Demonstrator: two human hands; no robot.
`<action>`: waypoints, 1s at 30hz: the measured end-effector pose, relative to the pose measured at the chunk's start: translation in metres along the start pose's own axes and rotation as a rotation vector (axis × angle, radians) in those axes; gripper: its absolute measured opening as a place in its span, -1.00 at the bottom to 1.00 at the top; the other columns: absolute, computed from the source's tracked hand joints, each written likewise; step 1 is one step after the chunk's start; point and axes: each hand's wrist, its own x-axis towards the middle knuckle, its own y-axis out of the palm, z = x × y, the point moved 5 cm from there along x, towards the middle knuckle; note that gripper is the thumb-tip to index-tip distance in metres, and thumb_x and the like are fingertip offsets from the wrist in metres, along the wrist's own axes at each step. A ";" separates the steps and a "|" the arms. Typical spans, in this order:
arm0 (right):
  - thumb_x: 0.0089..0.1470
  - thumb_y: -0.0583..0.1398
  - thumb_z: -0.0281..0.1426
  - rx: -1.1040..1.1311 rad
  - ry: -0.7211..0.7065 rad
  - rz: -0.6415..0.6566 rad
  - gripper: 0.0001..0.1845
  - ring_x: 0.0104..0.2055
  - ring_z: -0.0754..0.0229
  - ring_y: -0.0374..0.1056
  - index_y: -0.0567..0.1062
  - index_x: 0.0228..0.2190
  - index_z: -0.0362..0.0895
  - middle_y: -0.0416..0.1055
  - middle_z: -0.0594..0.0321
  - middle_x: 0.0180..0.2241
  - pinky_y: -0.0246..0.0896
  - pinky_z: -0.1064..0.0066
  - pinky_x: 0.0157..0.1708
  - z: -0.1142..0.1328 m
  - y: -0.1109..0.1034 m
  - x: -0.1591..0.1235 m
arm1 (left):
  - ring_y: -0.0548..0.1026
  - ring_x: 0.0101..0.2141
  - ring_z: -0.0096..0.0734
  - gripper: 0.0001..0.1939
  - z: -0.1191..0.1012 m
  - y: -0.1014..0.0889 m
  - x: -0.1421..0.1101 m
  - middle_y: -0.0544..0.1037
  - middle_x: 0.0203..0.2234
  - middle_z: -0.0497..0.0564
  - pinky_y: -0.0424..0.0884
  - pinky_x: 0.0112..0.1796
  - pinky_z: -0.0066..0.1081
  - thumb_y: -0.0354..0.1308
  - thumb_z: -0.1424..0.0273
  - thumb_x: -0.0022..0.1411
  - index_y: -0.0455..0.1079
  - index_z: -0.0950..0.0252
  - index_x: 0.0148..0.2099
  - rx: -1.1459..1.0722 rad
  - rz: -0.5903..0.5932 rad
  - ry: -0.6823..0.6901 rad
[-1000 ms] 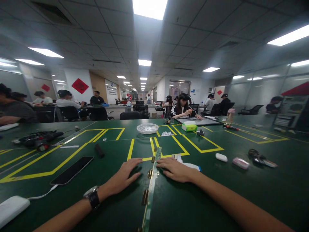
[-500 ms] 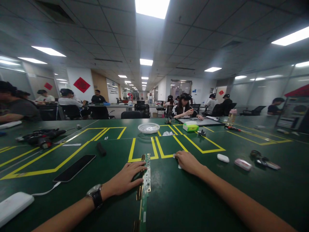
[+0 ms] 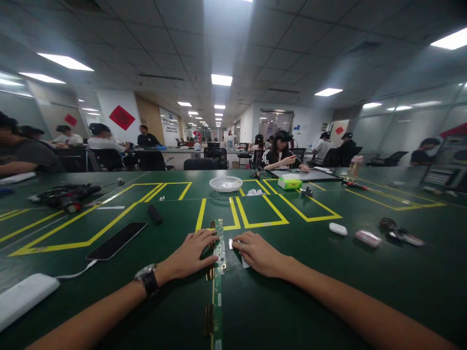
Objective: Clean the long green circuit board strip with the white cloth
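A long, narrow green circuit board (image 3: 218,291) runs away from me along the tabletop, with copper-coloured flex tabs (image 3: 208,318) along its left side. My left hand (image 3: 188,255), wearing a watch, has its thumb and fingers on the left edge of the board's far part, holding it. Just right of the board is my right hand (image 3: 260,253), its fingers closed on a white flat ribbon cable (image 3: 245,263). One small whitish end shows at the fingertips, close to the board but apart from it. Most of the cable is hidden under the hand.
On the green table (image 3: 292,296) lie a phone (image 3: 117,240) wired to a white power bank (image 3: 27,299), a drill (image 3: 67,197), a black bar (image 3: 154,214) and two small cases. A white basket (image 3: 225,183) and tissue pack (image 3: 290,183) stand farther back. A person (image 3: 280,153) sits opposite.
The board has been turned and lies straighter, with my left hand now on it. My right hand left the board, reached right for the ribbon cable and came back beside the board with it.
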 end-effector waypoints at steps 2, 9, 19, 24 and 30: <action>0.28 0.02 -0.45 0.003 0.002 0.003 -0.60 0.11 0.02 0.23 0.39 0.11 -0.16 0.35 0.02 0.11 0.14 0.13 0.08 0.003 0.000 0.001 | 0.15 0.24 0.03 -0.40 0.000 -0.001 -0.001 0.23 0.28 0.07 0.14 0.14 0.00 0.00 -0.07 0.34 0.22 0.10 0.28 -0.005 0.000 0.006; 0.32 0.00 -0.38 0.031 0.004 0.007 -0.61 0.13 0.00 0.18 0.38 0.12 -0.11 0.33 0.03 0.10 0.13 0.11 0.07 0.007 0.003 0.003 | 0.14 0.24 0.03 -0.38 0.001 0.000 0.000 0.21 0.29 0.06 0.13 0.15 0.00 0.03 -0.08 0.31 0.20 0.09 0.29 -0.008 0.007 0.015; 0.32 0.01 -0.39 0.007 0.038 -0.003 -0.64 0.12 0.01 0.18 0.40 0.08 -0.13 0.32 0.03 0.09 0.12 0.12 0.09 0.014 0.005 0.004 | 0.13 0.26 0.01 -0.37 0.003 0.002 -0.001 0.18 0.31 0.05 0.12 0.16 0.00 0.04 -0.09 0.30 0.21 0.08 0.29 -0.011 0.005 -0.004; 0.31 0.02 -0.38 -0.023 0.098 -0.027 -0.64 0.12 -0.02 0.18 0.37 0.09 -0.12 0.32 0.01 0.08 0.13 0.10 0.06 0.019 0.009 0.002 | 0.11 0.27 -0.01 -0.37 0.002 0.002 -0.001 0.17 0.32 0.06 0.10 0.17 0.00 0.03 -0.08 0.32 0.19 0.09 0.31 -0.006 -0.001 0.001; 0.30 0.03 -0.38 -0.025 0.139 -0.028 -0.66 0.10 -0.03 0.18 0.36 0.07 -0.12 0.31 0.02 0.07 0.15 0.08 0.04 0.023 0.012 0.001 | 0.13 0.26 0.01 -0.37 -0.001 0.000 -0.001 0.21 0.30 0.06 0.13 0.16 0.01 0.05 -0.08 0.30 0.23 0.10 0.29 -0.008 -0.008 -0.005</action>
